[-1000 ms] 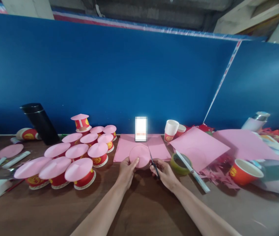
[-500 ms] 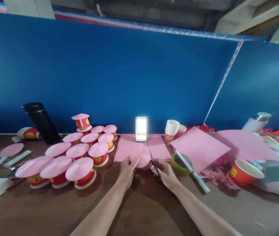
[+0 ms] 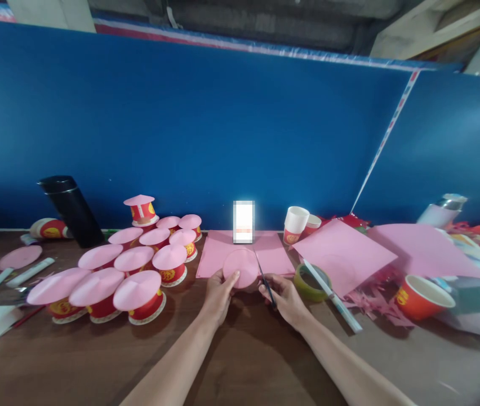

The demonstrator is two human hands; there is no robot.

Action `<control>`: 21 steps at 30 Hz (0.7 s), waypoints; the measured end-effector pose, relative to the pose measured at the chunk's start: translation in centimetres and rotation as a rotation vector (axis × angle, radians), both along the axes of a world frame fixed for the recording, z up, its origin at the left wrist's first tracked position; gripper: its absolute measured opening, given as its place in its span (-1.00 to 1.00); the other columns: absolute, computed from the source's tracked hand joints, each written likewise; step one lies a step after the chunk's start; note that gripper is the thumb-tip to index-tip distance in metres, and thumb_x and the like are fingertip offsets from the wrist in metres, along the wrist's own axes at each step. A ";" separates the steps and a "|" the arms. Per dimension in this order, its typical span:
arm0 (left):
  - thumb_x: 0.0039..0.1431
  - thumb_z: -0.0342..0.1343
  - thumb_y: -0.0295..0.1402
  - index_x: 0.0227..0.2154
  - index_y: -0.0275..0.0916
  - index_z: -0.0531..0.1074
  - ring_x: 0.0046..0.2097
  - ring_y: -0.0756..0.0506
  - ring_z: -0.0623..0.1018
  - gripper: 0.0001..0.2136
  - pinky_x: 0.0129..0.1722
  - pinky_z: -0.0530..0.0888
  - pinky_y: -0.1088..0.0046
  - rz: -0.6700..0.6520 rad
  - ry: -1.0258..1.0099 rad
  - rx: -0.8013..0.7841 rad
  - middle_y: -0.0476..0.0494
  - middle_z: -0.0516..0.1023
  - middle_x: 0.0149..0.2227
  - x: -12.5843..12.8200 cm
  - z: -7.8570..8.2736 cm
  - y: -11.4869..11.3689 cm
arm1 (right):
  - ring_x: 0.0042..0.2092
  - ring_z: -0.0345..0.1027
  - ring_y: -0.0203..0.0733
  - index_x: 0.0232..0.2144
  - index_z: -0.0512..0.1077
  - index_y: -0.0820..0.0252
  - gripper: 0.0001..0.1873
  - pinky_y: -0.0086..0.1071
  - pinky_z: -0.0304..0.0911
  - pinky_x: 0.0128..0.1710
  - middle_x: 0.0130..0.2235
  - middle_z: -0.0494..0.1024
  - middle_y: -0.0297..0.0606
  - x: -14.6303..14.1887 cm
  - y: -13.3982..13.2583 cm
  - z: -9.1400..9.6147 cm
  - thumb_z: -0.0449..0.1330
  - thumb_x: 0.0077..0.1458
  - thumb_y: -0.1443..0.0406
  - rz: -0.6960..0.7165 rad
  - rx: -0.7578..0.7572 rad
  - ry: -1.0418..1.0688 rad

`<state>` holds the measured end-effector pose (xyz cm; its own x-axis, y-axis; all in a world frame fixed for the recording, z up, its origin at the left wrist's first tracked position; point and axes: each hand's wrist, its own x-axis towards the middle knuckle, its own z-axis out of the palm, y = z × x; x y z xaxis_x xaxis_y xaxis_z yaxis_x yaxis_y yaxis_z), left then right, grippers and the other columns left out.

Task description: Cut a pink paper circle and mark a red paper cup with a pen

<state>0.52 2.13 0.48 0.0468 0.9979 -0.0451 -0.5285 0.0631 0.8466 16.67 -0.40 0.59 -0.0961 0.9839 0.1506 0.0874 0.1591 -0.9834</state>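
My left hand (image 3: 220, 293) pinches the left edge of a round pink paper disc (image 3: 241, 267), thumb on top. In my right hand (image 3: 283, 298) is a pair of scissors (image 3: 267, 286) with dark handles, its thin blades pointing away from me beside the disc's right edge. I cannot tell whether the blades touch the paper. Beneath and behind the disc lie flat pink paper sheets (image 3: 274, 255) on the brown table (image 3: 240, 361). To the left stand several upside-down red paper cups (image 3: 173, 276) topped with shallow pink paper cones (image 3: 137, 290).
A black flask (image 3: 71, 208) stands at the back left. Right of my hands are a tape roll (image 3: 311, 285), a white-handled knife-like tool (image 3: 341, 307), white cups (image 3: 296, 219), an orange cup (image 3: 421, 299) and pink scraps (image 3: 377, 304). A blue partition (image 3: 223, 124) rises behind.
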 end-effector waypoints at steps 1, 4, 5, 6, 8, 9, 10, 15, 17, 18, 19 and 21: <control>-0.16 0.28 -0.26 -0.34 -0.36 0.46 -0.41 -0.08 0.54 -0.68 -0.36 0.44 0.42 -0.001 0.000 0.006 -0.16 0.58 -0.44 0.0 0.0 0.0 | -0.56 0.18 -0.40 -0.29 0.42 0.25 -0.60 -0.51 0.10 -0.60 -0.52 0.36 -0.40 0.0 0.0 0.0 0.26 -0.10 0.07 -0.002 0.002 -0.001; -0.16 0.28 -0.26 -0.35 -0.36 0.46 -0.41 -0.07 0.54 -0.68 -0.36 0.44 0.43 0.003 -0.005 0.003 -0.16 0.58 -0.44 0.0 -0.1 0.1 | -0.56 0.18 -0.40 -0.31 0.42 0.25 -0.62 -0.51 0.10 -0.60 -0.51 0.36 -0.39 0.0 0.0 0.0 0.26 -0.10 0.08 0.000 0.012 -0.005; -0.18 0.28 -0.25 -0.35 -0.36 0.46 -0.41 -0.08 0.55 -0.68 -0.37 0.44 0.42 0.007 -0.006 -0.004 -0.16 0.58 -0.44 0.0 -0.1 0.1 | -0.56 0.17 -0.40 -0.33 0.42 0.25 -0.63 -0.51 0.10 -0.60 -0.52 0.36 -0.39 0.0 0.1 0.0 0.25 -0.09 0.08 0.002 0.016 -0.007; -0.19 0.29 -0.25 -0.36 -0.36 0.46 -0.41 -0.08 0.55 -0.67 -0.37 0.44 0.42 0.013 -0.007 -0.010 -0.16 0.58 -0.45 0.0 -0.1 0.1 | -0.56 0.17 -0.40 -0.34 0.42 0.25 -0.63 -0.51 0.10 -0.60 -0.52 0.36 -0.39 0.0 0.1 -0.1 0.25 -0.09 0.07 0.004 0.021 -0.008; -0.22 0.30 -0.24 -0.36 -0.37 0.46 -0.42 -0.09 0.55 -0.64 -0.37 0.45 0.41 0.021 -0.011 -0.015 -0.18 0.58 -0.45 0.0 -0.1 0.1 | -0.56 0.16 -0.40 -0.35 0.43 0.25 -0.64 -0.52 0.11 -0.60 -0.53 0.35 -0.39 0.0 0.1 -0.1 0.25 -0.09 0.07 0.007 0.032 -0.008; -0.23 0.30 -0.23 -0.35 -0.37 0.46 -0.41 -0.10 0.55 -0.63 -0.37 0.45 0.40 0.025 -0.011 -0.015 -0.19 0.58 -0.44 0.0 -0.2 0.2 | -0.56 0.16 -0.41 -0.35 0.43 0.25 -0.64 -0.52 0.10 -0.60 -0.54 0.35 -0.39 0.0 0.1 -0.2 0.25 -0.09 0.07 0.010 0.035 -0.008; -0.22 0.30 -0.23 -0.34 -0.38 0.46 -0.41 -0.10 0.55 -0.62 -0.36 0.45 0.40 0.028 -0.009 -0.012 -0.20 0.58 -0.43 0.0 -0.2 0.2 | -0.56 0.15 -0.41 -0.35 0.43 0.25 -0.64 -0.52 0.10 -0.60 -0.54 0.35 -0.39 0.0 0.1 -0.2 0.25 -0.08 0.08 0.014 0.035 -0.008; -0.17 0.27 -0.23 -0.34 -0.36 0.45 -0.37 -0.10 0.55 -0.66 -0.36 0.45 0.43 0.024 -0.003 0.000 -0.20 0.58 -0.40 -0.1 -0.3 0.2 | -0.57 0.13 -0.40 -0.32 0.44 0.26 -0.63 -0.51 0.06 -0.62 -0.57 0.33 -0.40 -0.1 0.0 0.0 0.26 -0.10 0.08 0.003 0.024 -0.012; -0.16 0.26 -0.23 -0.35 -0.36 0.44 -0.38 -0.10 0.55 -0.67 -0.36 0.45 0.43 0.021 -0.011 0.005 -0.20 0.58 -0.41 -0.1 -0.3 0.2 | -0.57 0.12 -0.40 -0.33 0.44 0.26 -0.62 -0.51 0.05 -0.64 -0.58 0.33 -0.40 -0.2 -0.1 0.2 0.26 -0.11 0.08 -0.007 0.015 -0.008; -0.16 0.26 -0.24 -0.35 -0.37 0.44 -0.39 -0.10 0.55 -0.67 -0.37 0.45 0.43 0.021 -0.014 0.005 -0.19 0.58 -0.42 -0.1 -0.3 0.2 | -0.58 0.11 -0.40 -0.33 0.44 0.26 -0.62 -0.52 0.04 -0.65 -0.58 0.33 -0.40 -0.2 -0.1 0.2 0.27 -0.11 0.08 -0.009 0.010 -0.007; -0.15 0.26 -0.24 -0.35 -0.37 0.43 -0.40 -0.09 0.55 -0.67 -0.38 0.45 0.43 0.020 -0.015 0.004 -0.19 0.58 -0.43 -0.1 -0.3 0.2 | -0.58 0.11 -0.40 -0.34 0.44 0.26 -0.62 -0.52 0.04 -0.65 -0.58 0.33 -0.40 -0.2 -0.1 0.3 0.27 -0.12 0.08 -0.011 0.007 -0.005; -0.15 0.26 -0.25 -0.37 -0.37 0.43 -0.42 -0.08 0.55 -0.69 -0.39 0.44 0.44 0.020 -0.014 -0.002 -0.18 0.58 -0.44 -0.1 -0.4 0.2 | -0.58 0.13 -0.40 -0.35 0.44 0.26 -0.63 -0.53 0.04 -0.66 -0.57 0.34 -0.39 -0.2 -0.2 0.4 0.27 -0.12 0.08 -0.012 0.001 -0.003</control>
